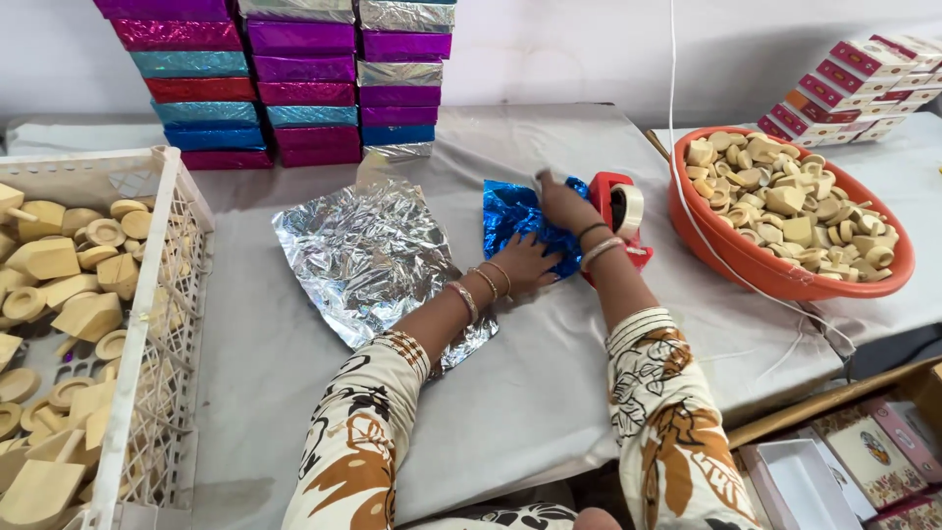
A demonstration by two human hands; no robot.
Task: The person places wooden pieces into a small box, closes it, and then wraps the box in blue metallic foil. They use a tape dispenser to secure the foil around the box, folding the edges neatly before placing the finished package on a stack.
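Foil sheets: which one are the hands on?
The blue foil, under both the left hand and right hand. The silver foil lies untouched to its left.

Cream sleeves (pixel 363 442) with brown-black floral print, bangles (pixel 481 290) on both wrists

Crinkled shiny blue foil-wrapped parcel (pixel 512 221), flat on grey table

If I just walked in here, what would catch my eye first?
Probably the two hands in the middle of the grey table: the left hand and right hand press on a shiny blue foil-wrapped parcel, with a red tape dispenser just beside it. A crinkled silver foil sheet lies to the left. Behind, stacked glittering boxes line the wall, and an orange tub of pale wooden pieces sits at right.
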